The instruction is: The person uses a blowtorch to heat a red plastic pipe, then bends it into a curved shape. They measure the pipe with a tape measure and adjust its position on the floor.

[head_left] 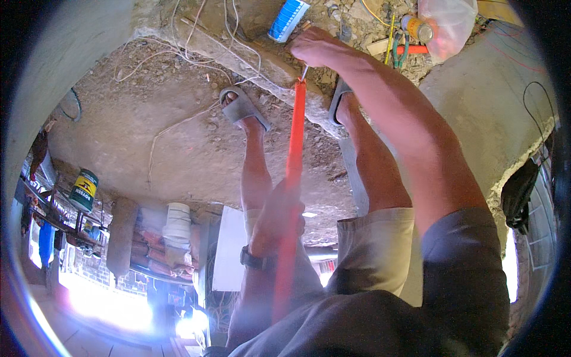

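An orange plastic pipe (295,131) runs lengthwise in front of me, from my body out to the rubble. My left hand (278,217) wraps around it partway along, blurred by motion, with a dark watch (253,258) on the wrist. At the pipe's far end, the edge looks split or notched. There my right hand (316,47) is closed on a tool whose thin metal shaft (305,72) meets the pipe end. Its handle is mostly hidden in my fist, so I cannot tell its exact kind. A blue and white container (288,19) lies just beyond that hand.
Green-handled pliers (401,52), a small can (417,28) and a clear plastic bag (447,27) lie on the rubble, upper right. Loose white wire (169,50) trails over the dirt floor. A concrete ledge (270,80) passes between my sandalled feet. A green bucket (84,190) stands left.
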Demonstrator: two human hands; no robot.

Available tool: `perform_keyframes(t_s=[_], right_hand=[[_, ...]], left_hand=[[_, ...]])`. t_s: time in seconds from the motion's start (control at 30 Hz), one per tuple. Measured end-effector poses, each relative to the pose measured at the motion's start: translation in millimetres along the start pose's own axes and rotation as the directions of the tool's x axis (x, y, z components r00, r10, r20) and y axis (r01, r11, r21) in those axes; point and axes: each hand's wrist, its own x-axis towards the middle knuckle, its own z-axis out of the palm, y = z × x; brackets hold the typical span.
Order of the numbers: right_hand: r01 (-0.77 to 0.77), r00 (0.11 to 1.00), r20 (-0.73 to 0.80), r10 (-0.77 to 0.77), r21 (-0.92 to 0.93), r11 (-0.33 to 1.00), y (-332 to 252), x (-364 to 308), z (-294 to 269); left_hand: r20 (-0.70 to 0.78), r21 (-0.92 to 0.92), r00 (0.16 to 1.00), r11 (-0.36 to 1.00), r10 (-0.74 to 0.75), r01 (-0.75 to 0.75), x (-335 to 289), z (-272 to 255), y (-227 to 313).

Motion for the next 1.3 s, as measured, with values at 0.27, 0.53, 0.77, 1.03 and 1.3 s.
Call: perform_keyframes(t_s=[0.27, 0.53, 0.77, 1.03, 1.3], right_hand=[[-0.187, 0.951, -0.223, 0.215, 0.143, 0.972, -52, -142, 42], [-0.198, 0.942, -0.253, 0.221, 0.113, 0.974, -66, -156, 54], [-0.282, 0.956, -0.063, 0.287, 0.084, 0.956, -72, -126, 43], [-0.562, 0.821, 0.138, 0.555, 0.373, 0.738, -70, -97, 46], [-0.469, 0.800, 0.495, 0.338, 0.166, 0.867, -1, -38, -7]], left_hand=[[0.092, -0.164, 0.995, 0.986, 0.026, -0.011, 7, -10, -4], [0.051, -0.053, 0.994, 0.994, 0.100, -0.098, 2, -1, 3], [0.005, 0.137, 0.994, 0.984, 0.111, -0.111, -7, 5, 12], [0.064, 0.224, 0.938, 0.911, 0.341, -0.346, 6, -1, -27], [-0.073, 0.677, 0.952, 0.716, 0.296, -0.170, 5, 9, -12]])
